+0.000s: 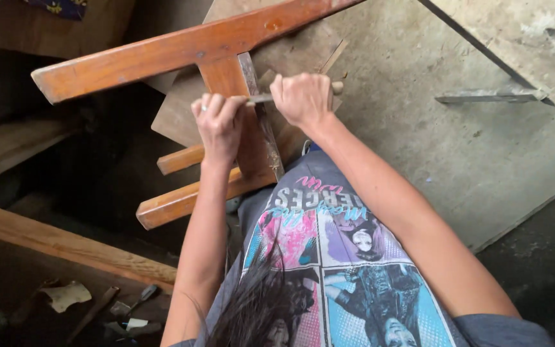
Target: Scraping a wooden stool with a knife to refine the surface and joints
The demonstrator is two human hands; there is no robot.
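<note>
We looked down on a brown wooden frame tilted against the person's lap, its long rail running from the left edge up toward the top middle. A short upright piece joined that rail to two lower rails. The left hand was closed in a fist around one end of a thin metal blade, and the right hand was closed around its other end, so the blade lay crosswise on the upright piece, touching it. Behind the frame lay a flat board on a concrete floor. Small tools lay scattered at lower left, too dim to tell apart.
</note>
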